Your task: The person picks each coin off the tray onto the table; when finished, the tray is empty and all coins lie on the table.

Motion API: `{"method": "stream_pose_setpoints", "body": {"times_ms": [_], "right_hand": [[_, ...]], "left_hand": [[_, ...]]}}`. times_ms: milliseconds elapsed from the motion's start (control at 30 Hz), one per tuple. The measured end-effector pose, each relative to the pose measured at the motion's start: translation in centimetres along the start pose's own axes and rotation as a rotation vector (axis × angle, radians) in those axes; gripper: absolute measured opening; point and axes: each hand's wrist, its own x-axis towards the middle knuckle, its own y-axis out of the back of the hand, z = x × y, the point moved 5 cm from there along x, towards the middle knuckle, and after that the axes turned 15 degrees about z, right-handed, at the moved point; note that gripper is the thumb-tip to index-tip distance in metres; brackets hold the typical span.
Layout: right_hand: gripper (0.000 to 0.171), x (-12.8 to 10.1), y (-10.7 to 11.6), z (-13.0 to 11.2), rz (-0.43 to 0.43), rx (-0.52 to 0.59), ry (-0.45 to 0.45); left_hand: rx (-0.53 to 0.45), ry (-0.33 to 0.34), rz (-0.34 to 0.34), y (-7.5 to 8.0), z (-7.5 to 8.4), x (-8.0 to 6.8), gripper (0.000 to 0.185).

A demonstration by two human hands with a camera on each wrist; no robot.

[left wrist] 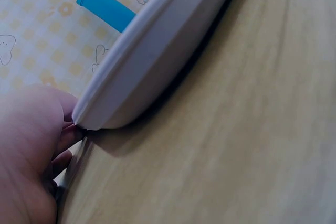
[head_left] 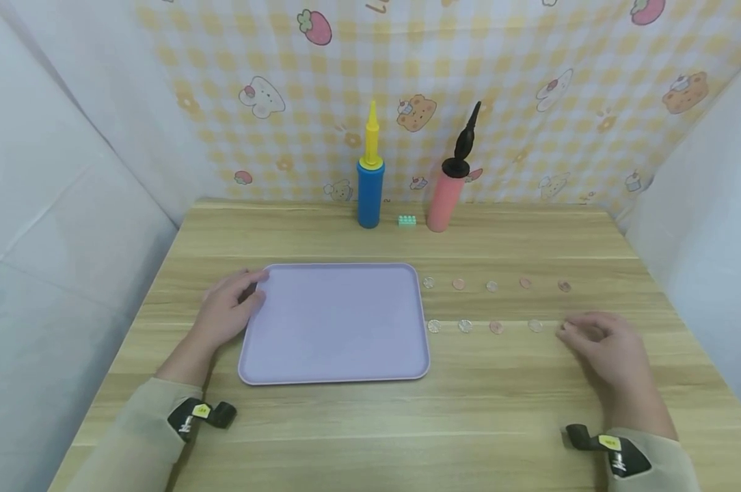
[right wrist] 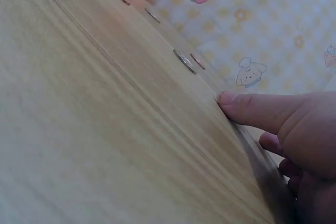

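One lilac tray mid-table, left hand resting relaxed against its left rim; ten coins in two rows of five beside it, right hand loosely curled over the near row's end coin; two pumps; one brick.

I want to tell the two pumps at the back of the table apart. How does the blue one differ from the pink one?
The blue pump has a yellow nozzle and stands upright; the pink pump has a black nozzle and leans to the right. The blue pump is left of the small green brick, the pink pump right of it. Both are cylinders with pointed tips, standing at the back of the table near the wall.
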Motion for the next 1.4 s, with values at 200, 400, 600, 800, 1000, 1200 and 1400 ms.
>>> {"method": "stream_pose_setpoints", "body": {"times_ms": [200,400,600,800,1000,1200,1400], "right_hand": [[0.045,0.0,0.0,0.1,-0.016,-0.031,-0.040],[0.048,0.1,0.2,0.0,-0.008,-0.019,-0.110],[0.053,0.1,0.5,0.4,0.004,-0.055,-0.165],[0.055,-0.2,0.7,0.4,-0.001,-0.094,-0.161],[0.054,-0.5,0.9,-0.2,-0.006,-0.118,-0.135],[0.059,-0.5,1.2,0.3,0.006,-0.090,-0.145],[0.069,0.4,1.1,-0.2,-0.013,-0.002,-0.197]], "left_hand": [[0.002,-0.016,0.004,0.2,0.0,0.0,0.045],[-0.003,-0.019,0.006,0.3,-0.2,0.0,0.046],[0.009,-0.032,0.008,0.2,-0.2,0.1,0.046],[0.007,-0.043,0.004,0.1,0.1,0.3,0.046],[0.000,-0.044,0.002,0.1,0.2,0.5,0.046],[-0.007,-0.058,0.003,-0.2,0.4,0.3,0.048],[-0.001,-0.052,-0.060,1.0,0.7,-0.4,0.057]]}}
